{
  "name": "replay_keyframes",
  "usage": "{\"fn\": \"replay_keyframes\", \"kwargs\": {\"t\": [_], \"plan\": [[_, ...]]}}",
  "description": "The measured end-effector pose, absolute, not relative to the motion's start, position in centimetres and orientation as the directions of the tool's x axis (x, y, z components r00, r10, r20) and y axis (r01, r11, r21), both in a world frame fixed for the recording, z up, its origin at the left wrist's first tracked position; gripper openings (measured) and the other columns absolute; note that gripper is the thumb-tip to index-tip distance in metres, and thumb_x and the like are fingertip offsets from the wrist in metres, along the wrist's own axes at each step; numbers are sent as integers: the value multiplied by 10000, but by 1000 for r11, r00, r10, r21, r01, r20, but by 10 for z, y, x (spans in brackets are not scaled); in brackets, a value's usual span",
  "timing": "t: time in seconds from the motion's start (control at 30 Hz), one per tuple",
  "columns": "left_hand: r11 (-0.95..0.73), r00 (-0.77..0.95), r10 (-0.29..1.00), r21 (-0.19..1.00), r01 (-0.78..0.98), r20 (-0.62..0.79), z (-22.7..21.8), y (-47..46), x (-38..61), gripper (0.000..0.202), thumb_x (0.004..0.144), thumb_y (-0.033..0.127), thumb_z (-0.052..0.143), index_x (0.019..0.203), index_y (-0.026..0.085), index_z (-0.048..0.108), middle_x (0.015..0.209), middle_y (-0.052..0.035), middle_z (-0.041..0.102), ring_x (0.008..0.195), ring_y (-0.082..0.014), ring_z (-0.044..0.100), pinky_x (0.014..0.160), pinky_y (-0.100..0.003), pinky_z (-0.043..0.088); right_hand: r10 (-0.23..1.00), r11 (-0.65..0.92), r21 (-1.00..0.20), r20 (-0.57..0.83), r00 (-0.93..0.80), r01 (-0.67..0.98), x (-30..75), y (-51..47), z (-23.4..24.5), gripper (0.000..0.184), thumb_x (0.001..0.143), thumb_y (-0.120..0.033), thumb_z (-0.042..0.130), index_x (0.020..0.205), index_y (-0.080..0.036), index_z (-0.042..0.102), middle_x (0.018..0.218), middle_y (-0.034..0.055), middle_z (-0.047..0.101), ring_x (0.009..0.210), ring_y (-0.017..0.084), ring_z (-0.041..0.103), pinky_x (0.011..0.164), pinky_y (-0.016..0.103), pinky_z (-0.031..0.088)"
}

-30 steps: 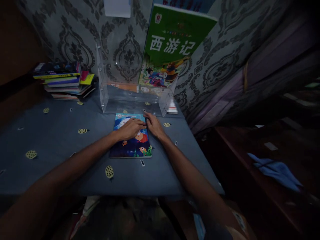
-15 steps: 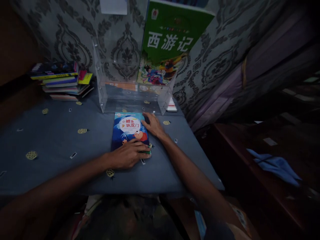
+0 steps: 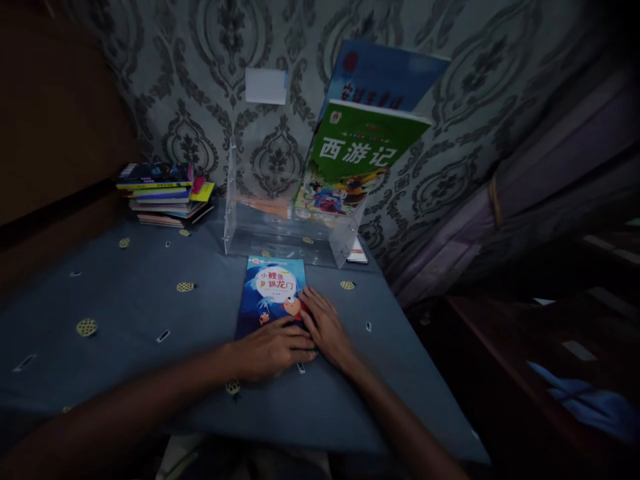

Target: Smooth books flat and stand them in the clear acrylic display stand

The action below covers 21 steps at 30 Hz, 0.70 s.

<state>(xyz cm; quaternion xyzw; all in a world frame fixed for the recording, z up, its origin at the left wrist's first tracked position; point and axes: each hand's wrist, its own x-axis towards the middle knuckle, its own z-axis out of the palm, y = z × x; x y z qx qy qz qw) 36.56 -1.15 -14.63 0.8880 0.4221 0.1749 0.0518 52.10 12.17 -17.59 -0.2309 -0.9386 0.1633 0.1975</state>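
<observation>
While our left hand point(image 3: 273, 350) lies across the lower part of the blue book point(image 3: 273, 293), our right hand point(image 3: 327, 327) has slid down from its upper right corner to the right edge, close to our left. We judge that this leaves the book steadied around its lower right, with the title in plain sight. The book lies shut and flat on the tabletop point(image 3: 150, 293), its top edge just in front of the clear stand point(image 3: 280, 230). Our palms face down, forearms angling in from both sides; our left fingers are slightly apart, our right fingers nearly together with the thumb apart, none clamped on anything. How firmly we press, we cannot tell.
</observation>
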Motion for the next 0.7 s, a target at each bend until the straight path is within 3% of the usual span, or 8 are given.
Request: {"fn": "replay_keyframes", "kwargs": {"t": [0.23, 0.47, 0.7], "plan": [[-638, 592, 757, 114, 762, 277, -146, -27, 363, 344, 986, 154, 443, 1314, 157, 544, 1342, -115, 610, 1289, -226, 518, 1098, -426, 357, 463, 871, -310, 262, -847, 380, 538, 117, -179, 490, 988, -282, 338, 1464, -220, 432, 1507, 101, 447, 1411, 238, 396, 1137, 507, 361], [-524, 493, 850, 191, 830, 187, -137, -74, 327, 480, 925, 125, 510, 1401, 168, 459, 1384, -109, 578, 1306, -242, 508, 1115, -437, 366, 449, 881, -290, 263, -854, 374, 538, 119, -175, 486, 987, -305, 372, 1465, -243, 433, 1500, 88, 456, 1401, 242, 411, 1126, 503, 388], [-481, 391, 862, 277, 832, 324, -139, -89, 308, 410, 925, 129, 502, 1318, 232, 558, 1306, -71, 637, 1213, -216, 572, 1059, -397, 432, 400, 906, -263, 280, -873, 331, 522, 102, -158, 444, 959, -233, 402, 1376, -228, 555, 1433, 117, 535, 1374, 294, 447, 1109, 573, 385]]}}
